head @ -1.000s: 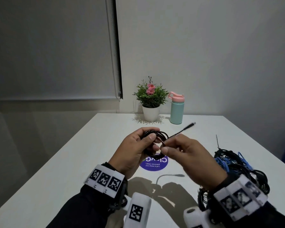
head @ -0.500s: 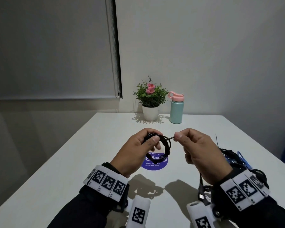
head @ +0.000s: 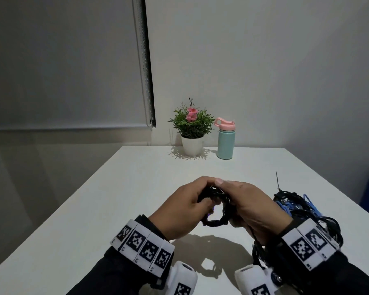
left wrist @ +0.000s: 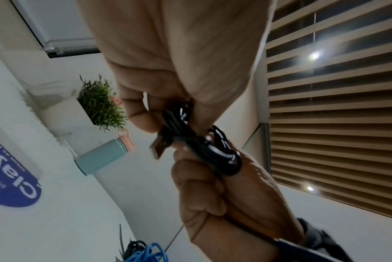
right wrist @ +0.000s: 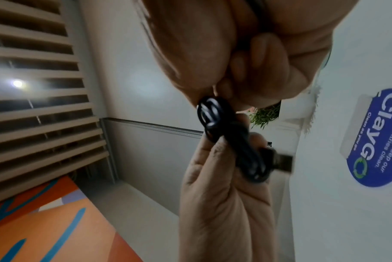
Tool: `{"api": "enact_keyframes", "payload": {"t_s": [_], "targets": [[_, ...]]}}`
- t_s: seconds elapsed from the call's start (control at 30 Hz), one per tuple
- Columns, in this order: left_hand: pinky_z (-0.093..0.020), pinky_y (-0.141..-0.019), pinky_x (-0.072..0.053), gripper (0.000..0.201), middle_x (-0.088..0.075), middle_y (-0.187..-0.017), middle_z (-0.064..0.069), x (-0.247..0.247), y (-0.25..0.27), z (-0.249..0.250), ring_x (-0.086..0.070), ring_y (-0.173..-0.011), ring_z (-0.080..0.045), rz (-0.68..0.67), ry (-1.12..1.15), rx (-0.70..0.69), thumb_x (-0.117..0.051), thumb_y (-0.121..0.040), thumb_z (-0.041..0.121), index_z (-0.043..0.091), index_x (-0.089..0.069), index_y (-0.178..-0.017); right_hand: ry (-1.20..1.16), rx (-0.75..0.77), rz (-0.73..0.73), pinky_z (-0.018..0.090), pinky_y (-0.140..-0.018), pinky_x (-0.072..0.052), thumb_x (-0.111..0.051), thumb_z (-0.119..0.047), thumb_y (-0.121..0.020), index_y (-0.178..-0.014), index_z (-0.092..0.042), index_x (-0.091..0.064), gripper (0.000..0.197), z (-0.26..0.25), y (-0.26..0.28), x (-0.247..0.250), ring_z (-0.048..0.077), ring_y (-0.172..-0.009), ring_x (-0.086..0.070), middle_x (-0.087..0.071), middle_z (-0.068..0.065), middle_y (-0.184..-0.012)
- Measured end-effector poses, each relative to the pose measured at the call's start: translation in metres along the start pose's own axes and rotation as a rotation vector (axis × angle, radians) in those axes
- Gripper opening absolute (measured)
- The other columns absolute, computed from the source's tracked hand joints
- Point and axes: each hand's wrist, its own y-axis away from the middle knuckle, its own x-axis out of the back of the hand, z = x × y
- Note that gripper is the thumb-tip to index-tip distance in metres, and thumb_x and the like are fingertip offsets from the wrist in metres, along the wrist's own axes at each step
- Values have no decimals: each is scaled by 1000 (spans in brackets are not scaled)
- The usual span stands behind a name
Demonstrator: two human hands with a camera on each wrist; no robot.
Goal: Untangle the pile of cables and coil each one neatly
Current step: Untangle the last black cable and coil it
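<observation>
A white table (head: 119, 188) stands against a plain pale wall (head: 264, 60). To the left of the wall a grey roller blind (head: 62, 60) hangs down, its bead chain (head: 146, 71) running along its right edge. At the far edge of the table a small green plant with pink flowers in a white pot (head: 191, 133) stands just beside a teal bottle with a pink lid (head: 225, 139). A round blue sticker (right wrist: 374, 138) lies on the tabletop. The wrist views show slatted blinds (left wrist: 336, 106) with small round lights (left wrist: 314, 55) shining in them.
</observation>
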Motion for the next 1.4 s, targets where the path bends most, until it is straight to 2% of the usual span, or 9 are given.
{"api": "enact_keyframes", "payload": {"t_s": [0.2,0.33,0.43,0.6,0.7,0.9,1.1,1.2,1.4], "targets": [[-14,-64,-38,19,-62,-85,14,8,-3,-2,-54,-76,-2,77,-327,48,-45,-102,15,29,-57,-97,-7,30,137,21,-40,-26,-64,-21,-94,-82,-13,-63,15,4,-7,13,10,-42,-30,-47,-4,-58],[-18,-80,-50,28,-70,-100,12,6,-3,-4,-62,-90,-1,174,-90,64,-46,-101,7,23,-64,-115,-54,-7,26,18,-42,-23,-60,-11,-94,-79,-11,-65,16,11,-6,7,10,-43,-27,-56,-2,-59],[-26,-76,-56,24,-73,-94,4,3,-2,-3,-68,-87,-10,134,95,107,-47,-100,8,18,-67,-108,22,-9,10,22,-44,-30,-64,-10,-92,-79,-9,-70,14,9,-3,3,14,-49,-39,-64,3,-65],[-24,-67,-50,20,-68,-83,5,11,-6,-12,-59,-75,-4,363,-158,104,-47,-100,11,23,-63,-97,353,281,299,16,-72,-46,-67,-25,-91,-95,-27,-73,8,-15,5,6,5,-80,-62,-71,-9,-90],[-21,-57,-45,15,-66,-77,4,12,-5,-17,-57,-71,-9,448,-257,89,-50,-98,14,21,-61,-91,504,382,135,19,-71,-47,-67,-35,-90,-89,-34,-75,8,-24,16,-9,4,-78,-61,-67,-9,-83],[-21,-57,-45,16,-60,-65,13,5,-9,-14,-53,-61,-4,341,65,223,-52,-93,14,21,-58,-80,752,343,168,13,-65,-37,-64,-42,-91,-103,-39,-75,17,-15,13,-14,-2,-78,-56,-60,-11,-82],[-32,-57,-36,21,-40,-58,-4,13,-6,-4,-38,-53,-21,284,634,429,-48,-89,11,8,-48,-68,901,287,198,27,-71,-47,-66,-52,-85,-109,-39,-72,27,-6,13,-21,1,-76,-52,-47,-13,-91],[-29,-56,-36,36,-40,-54,3,7,-7,-1,-39,-51,-17,175,488,374,-55,-100,30,9,-50,-71,988,320,218,28,-63,-45,-70,-49,-83,-94,-35,-73,19,-8,15,-23,5,-75,-50,-43,-12,-90],[-24,-59,-47,31,-49,-60,2,15,-3,3,-44,-54,-12,59,534,242,-47,-105,22,12,-50,-76,770,320,145,22,-77,-41,-71,-26,-86,-78,-28,-71,8,-11,12,-19,6,-85,-51,-48,-9,-91]]}}
